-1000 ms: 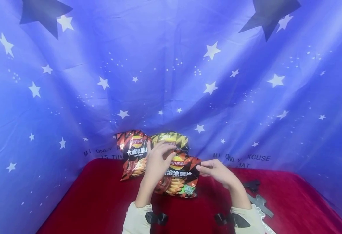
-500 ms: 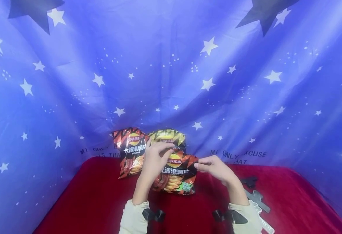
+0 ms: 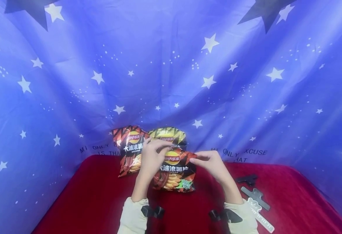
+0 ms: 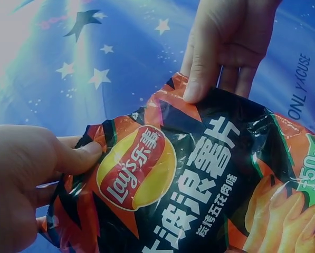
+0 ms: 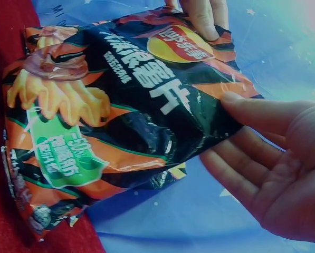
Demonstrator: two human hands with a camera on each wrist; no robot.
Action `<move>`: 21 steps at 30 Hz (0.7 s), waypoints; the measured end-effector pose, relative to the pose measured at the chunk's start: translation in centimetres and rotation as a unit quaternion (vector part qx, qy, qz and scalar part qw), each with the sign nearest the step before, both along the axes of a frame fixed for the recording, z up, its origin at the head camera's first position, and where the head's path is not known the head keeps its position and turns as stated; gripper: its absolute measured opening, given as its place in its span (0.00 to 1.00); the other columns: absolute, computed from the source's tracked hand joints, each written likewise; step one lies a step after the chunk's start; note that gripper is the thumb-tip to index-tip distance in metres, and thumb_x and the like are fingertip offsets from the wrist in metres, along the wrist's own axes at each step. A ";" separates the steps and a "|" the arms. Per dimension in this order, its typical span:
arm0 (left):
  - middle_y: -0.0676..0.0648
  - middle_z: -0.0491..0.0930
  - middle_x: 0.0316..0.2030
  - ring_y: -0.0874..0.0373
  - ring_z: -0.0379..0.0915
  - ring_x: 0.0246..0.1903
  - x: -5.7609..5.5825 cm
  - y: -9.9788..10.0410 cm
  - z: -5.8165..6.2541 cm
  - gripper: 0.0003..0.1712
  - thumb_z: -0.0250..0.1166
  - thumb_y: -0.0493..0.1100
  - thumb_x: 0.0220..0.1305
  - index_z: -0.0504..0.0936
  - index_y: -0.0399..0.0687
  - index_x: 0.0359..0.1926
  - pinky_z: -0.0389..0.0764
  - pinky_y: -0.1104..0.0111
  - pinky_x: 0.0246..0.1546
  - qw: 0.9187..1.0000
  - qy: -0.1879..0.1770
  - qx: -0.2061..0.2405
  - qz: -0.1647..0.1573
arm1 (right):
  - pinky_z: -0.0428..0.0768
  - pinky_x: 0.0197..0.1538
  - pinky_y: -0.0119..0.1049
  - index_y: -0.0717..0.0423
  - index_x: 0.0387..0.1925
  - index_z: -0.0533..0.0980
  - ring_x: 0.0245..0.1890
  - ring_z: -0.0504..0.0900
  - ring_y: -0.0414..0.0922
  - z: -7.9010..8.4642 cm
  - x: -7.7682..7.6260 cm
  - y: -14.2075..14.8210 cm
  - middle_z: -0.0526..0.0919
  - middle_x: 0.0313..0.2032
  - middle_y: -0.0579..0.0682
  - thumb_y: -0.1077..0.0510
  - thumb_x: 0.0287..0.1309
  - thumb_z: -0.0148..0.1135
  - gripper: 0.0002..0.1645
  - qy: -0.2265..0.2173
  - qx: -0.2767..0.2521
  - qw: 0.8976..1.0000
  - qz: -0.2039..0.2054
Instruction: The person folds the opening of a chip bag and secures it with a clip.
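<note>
An orange and black bag of potato chips (image 3: 175,177) is upright between the two hands, its front facing the head camera. My left hand (image 3: 152,157) pinches its top edge near the left corner, thumb on the front as the left wrist view shows. At the upper right corner, my right hand (image 3: 210,164) pinches the bag with the thumb in front and fingers behind. In the right wrist view the bag's (image 5: 141,100) lower edge is over the red cloth. Part of the bag's left side is hidden behind my left hand in the head view.
A second orange and black chip bag (image 3: 128,149) stands behind at the left, a yellow and black one (image 3: 168,133) behind the held bag. On the red cloth (image 3: 80,198) at the right lie a black clip (image 3: 247,179), a grey clip (image 3: 256,197) and a white clip-like piece (image 3: 261,216).
The right hand has shifted slightly left along with the bag's right corner, still pinching it. The left hand keeps its hold. The head view has shifted a little, uncovering more of the white piece.
</note>
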State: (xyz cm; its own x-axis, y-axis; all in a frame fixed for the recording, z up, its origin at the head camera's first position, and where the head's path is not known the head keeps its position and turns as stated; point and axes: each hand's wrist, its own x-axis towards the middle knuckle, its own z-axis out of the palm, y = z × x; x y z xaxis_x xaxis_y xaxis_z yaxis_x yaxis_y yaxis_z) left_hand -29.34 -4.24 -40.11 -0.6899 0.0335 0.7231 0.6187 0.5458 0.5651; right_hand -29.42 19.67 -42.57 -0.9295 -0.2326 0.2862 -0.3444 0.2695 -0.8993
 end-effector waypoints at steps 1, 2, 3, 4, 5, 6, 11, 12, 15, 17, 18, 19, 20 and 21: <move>0.50 0.91 0.39 0.53 0.86 0.43 0.0 -0.1 0.0 0.10 0.75 0.36 0.55 0.91 0.51 0.39 0.60 0.45 0.73 1.000 0.000 0.004 0.001 | 0.84 0.45 0.31 0.67 0.41 0.86 0.37 0.86 0.36 0.0 0.0 -0.1 0.90 0.39 0.60 0.63 0.58 0.73 0.12 0.004 -0.003 1.000 -0.007; 0.49 0.91 0.38 0.53 0.86 0.42 0.0 -0.1 0.1 0.10 0.75 0.35 0.55 0.91 0.51 0.39 0.60 0.46 0.73 1.000 0.000 0.008 0.001 | 0.84 0.45 0.31 0.67 0.40 0.86 0.36 0.86 0.36 0.1 0.1 -0.2 0.90 0.38 0.59 0.63 0.57 0.73 0.11 0.006 -0.005 1.000 -0.014; 0.49 0.91 0.38 0.53 0.86 0.42 0.0 -0.2 0.1 0.10 0.75 0.35 0.55 0.91 0.51 0.38 0.61 0.47 0.73 1.000 0.001 0.011 0.001 | 0.84 0.44 0.31 0.67 0.39 0.86 0.35 0.86 0.36 0.1 0.1 -0.3 0.90 0.38 0.59 0.63 0.57 0.73 0.11 0.007 -0.008 1.000 -0.019; 0.49 0.91 0.37 0.53 0.86 0.41 0.0 -0.2 0.1 0.10 0.75 0.35 0.54 0.91 0.51 0.37 0.61 0.47 0.72 1.000 0.001 0.013 0.001 | 0.84 0.43 0.31 0.67 0.39 0.87 0.35 0.85 0.36 0.2 0.1 -0.4 0.90 0.37 0.58 0.63 0.56 0.73 0.10 0.007 -0.010 1.000 -0.023; 0.49 0.91 0.37 0.53 0.87 0.41 0.0 -0.2 0.1 0.09 0.75 0.35 0.54 0.91 0.51 0.37 0.61 0.47 0.73 1.000 -0.002 0.018 -0.002 | 0.83 0.43 0.31 0.67 0.38 0.87 0.34 0.85 0.36 0.2 0.2 -0.4 0.91 0.37 0.58 0.63 0.56 0.74 0.10 0.008 -0.011 1.000 -0.026; 0.49 0.91 0.38 0.53 0.86 0.41 0.0 -0.3 0.1 0.09 0.75 0.35 0.55 0.92 0.51 0.37 0.61 0.48 0.73 1.000 -0.007 0.021 -0.004 | 0.83 0.42 0.31 0.68 0.38 0.86 0.34 0.85 0.36 0.2 0.2 -0.4 0.90 0.36 0.59 0.64 0.56 0.73 0.10 0.009 -0.011 1.000 -0.026; 0.50 0.91 0.37 0.53 0.86 0.42 -0.1 -0.5 0.1 0.09 0.75 0.35 0.55 0.92 0.51 0.36 0.59 0.51 0.75 0.999 -0.026 0.036 -0.014 | 0.84 0.42 0.30 0.69 0.39 0.86 0.34 0.85 0.36 0.2 0.2 -0.4 0.90 0.37 0.64 0.65 0.55 0.74 0.11 0.016 -0.015 0.999 -0.027; 0.49 0.91 0.37 0.53 0.86 0.42 -0.2 -0.5 0.1 0.08 0.75 0.35 0.54 0.92 0.50 0.36 0.59 0.51 0.75 0.999 -0.027 0.036 -0.016 | 0.84 0.42 0.30 0.70 0.39 0.86 0.34 0.85 0.36 0.2 0.2 -0.4 0.90 0.38 0.65 0.65 0.55 0.73 0.11 0.017 -0.017 0.999 -0.025; 0.49 0.91 0.36 0.53 0.86 0.42 -0.3 -0.6 0.1 0.08 0.75 0.35 0.54 0.92 0.49 0.36 0.60 0.52 0.74 0.999 -0.026 0.038 -0.021 | 0.84 0.42 0.30 0.70 0.40 0.86 0.34 0.85 0.36 0.3 0.2 -0.4 0.89 0.38 0.66 0.66 0.55 0.73 0.11 0.018 -0.020 0.999 -0.021; 0.50 0.91 0.37 0.54 0.87 0.42 -0.3 -0.6 0.1 0.07 0.75 0.36 0.55 0.92 0.50 0.36 0.60 0.53 0.75 0.999 -0.029 0.036 -0.023 | 0.84 0.42 0.30 0.70 0.39 0.86 0.34 0.86 0.36 0.3 0.2 -0.4 0.89 0.38 0.66 0.66 0.55 0.73 0.11 0.020 -0.016 0.999 -0.019; 0.50 0.91 0.37 0.54 0.87 0.42 -0.3 -0.6 0.1 0.07 0.75 0.36 0.55 0.92 0.49 0.36 0.60 0.53 0.75 0.999 -0.029 0.036 -0.025 | 0.84 0.43 0.30 0.69 0.39 0.86 0.35 0.86 0.36 0.3 0.2 -0.4 0.89 0.38 0.66 0.66 0.55 0.73 0.11 0.022 -0.014 1.000 -0.016; 0.50 0.91 0.37 0.54 0.87 0.42 -0.2 -0.6 0.1 0.07 0.75 0.36 0.55 0.92 0.50 0.36 0.60 0.53 0.75 0.999 -0.028 0.034 -0.026 | 0.84 0.43 0.30 0.69 0.39 0.86 0.35 0.86 0.36 0.3 0.2 -0.3 0.89 0.38 0.65 0.66 0.55 0.73 0.10 0.024 -0.010 1.000 -0.015; 0.50 0.91 0.37 0.54 0.87 0.42 -0.2 -0.6 0.1 0.07 0.75 0.36 0.56 0.92 0.51 0.36 0.60 0.52 0.75 0.999 -0.027 0.031 -0.027 | 0.84 0.43 0.30 0.69 0.39 0.86 0.35 0.86 0.36 0.2 0.2 -0.2 0.89 0.38 0.65 0.66 0.55 0.73 0.10 0.026 -0.007 1.000 -0.012; 0.50 0.91 0.37 0.54 0.87 0.42 -0.1 -0.6 0.2 0.07 0.74 0.36 0.56 0.92 0.51 0.36 0.60 0.53 0.75 0.999 -0.027 0.027 -0.028 | 0.84 0.44 0.31 0.68 0.39 0.86 0.35 0.86 0.37 0.2 0.2 -0.2 0.90 0.37 0.64 0.66 0.55 0.73 0.10 0.028 -0.004 1.000 -0.011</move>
State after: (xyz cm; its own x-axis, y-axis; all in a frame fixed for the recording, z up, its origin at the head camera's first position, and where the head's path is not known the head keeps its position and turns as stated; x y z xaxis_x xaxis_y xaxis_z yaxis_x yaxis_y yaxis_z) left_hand -29.47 -4.80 -39.96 -0.7266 0.0349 0.6862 0.6150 0.4784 0.6268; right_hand -29.27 19.50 -42.39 -0.9166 -0.2104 0.3401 -0.3889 0.2706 -0.8807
